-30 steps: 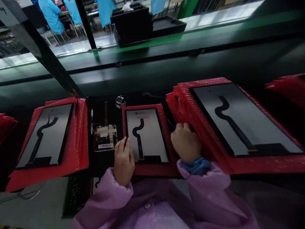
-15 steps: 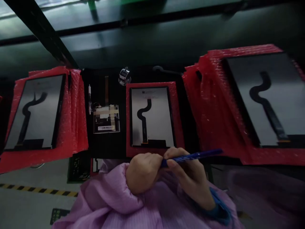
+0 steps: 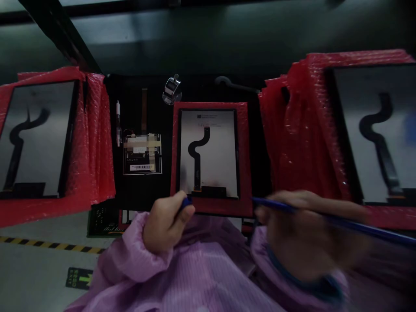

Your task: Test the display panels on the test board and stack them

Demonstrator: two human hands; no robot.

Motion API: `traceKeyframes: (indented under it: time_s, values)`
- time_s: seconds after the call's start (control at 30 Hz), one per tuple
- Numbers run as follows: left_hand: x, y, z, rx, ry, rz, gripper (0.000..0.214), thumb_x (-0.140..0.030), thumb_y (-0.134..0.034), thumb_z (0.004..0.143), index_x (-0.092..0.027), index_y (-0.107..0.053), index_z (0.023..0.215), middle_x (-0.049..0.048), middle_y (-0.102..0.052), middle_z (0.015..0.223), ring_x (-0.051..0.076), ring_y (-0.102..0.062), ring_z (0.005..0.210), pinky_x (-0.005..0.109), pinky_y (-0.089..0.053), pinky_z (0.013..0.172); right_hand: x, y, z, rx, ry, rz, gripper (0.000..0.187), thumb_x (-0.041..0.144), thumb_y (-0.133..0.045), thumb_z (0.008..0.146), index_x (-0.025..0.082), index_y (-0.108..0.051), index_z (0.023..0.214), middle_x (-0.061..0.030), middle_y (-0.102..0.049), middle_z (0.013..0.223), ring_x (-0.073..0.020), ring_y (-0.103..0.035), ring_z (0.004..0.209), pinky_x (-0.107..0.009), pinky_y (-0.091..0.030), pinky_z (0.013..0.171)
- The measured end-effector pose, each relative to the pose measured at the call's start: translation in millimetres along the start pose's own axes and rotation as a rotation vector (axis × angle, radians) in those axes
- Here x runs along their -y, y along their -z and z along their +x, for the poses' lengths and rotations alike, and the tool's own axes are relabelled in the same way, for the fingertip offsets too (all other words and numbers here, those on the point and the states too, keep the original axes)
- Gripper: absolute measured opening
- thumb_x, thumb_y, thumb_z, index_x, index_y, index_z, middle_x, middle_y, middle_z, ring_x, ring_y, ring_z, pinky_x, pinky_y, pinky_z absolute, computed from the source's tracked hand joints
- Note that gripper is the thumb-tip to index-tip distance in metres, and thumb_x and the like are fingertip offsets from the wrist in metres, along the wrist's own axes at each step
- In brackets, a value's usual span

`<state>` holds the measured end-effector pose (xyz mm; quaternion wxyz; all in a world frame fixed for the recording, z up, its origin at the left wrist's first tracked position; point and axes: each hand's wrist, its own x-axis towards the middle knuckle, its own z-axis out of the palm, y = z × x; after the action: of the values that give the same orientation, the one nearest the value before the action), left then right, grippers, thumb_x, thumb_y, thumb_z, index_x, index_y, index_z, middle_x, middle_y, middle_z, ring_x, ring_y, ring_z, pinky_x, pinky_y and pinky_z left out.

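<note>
My left hand [image 3: 164, 221] is closed in a pinch on a small blue pen cap [image 3: 186, 202], just below the lower left corner of the middle display panel [image 3: 209, 151]. That panel lies face down on a red bubble-wrap sheet [image 3: 247, 143], with a black flex cable snaking down its back. My right hand [image 3: 305, 232], blurred by motion, grips a blue pen [image 3: 351, 223] that points left with its tip near the sheet's lower right corner.
A stack of red bubble-wrapped panels [image 3: 48, 138] lies at the left, a larger one [image 3: 364, 130] at the right. A small taped circuit module [image 3: 142, 154], a white pen [image 3: 118, 121] and a metal tally counter [image 3: 171, 89] sit on the black mat.
The right hand picked up the blue pen from beside the right stack. Both hands met on it, then pulled apart: the cap stayed in the left hand and the pen swung right.
</note>
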<state>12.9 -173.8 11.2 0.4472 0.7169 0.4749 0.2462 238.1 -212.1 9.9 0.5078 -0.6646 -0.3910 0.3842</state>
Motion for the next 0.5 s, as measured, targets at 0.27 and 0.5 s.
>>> traceKeyframes:
  time_s: [0.27, 0.5]
  values:
    - [29, -21.4, 37, -0.186, -0.038, 0.440, 0.049, -0.045, -0.017, 0.110, -0.023, -0.051, 0.082, 0.0016, -0.061, 0.064, 0.017, -0.060, 0.058, 0.030, -0.034, 0.057, -28, -53, 38, 0.003, 0.111, -0.094, 0.025, 0.030, -0.064, 0.086, 0.022, -0.049, 0.067, 0.0053, -0.052, 0.058, -0.0079, -0.047, 0.049, -0.022, -0.039, 0.050]
    - [25, -18.0, 36, -0.176, -0.017, 0.428, 0.043, -0.038, -0.022, 0.109, -0.023, -0.051, 0.081, 0.0004, -0.061, 0.063, 0.016, -0.060, 0.058, 0.029, -0.033, 0.057, -28, -50, 36, 0.109, 0.178, -0.227, 0.036, 0.034, -0.062, 0.085, 0.021, -0.045, 0.056, 0.0051, -0.049, 0.049, -0.0067, -0.044, 0.046, -0.020, -0.037, 0.049]
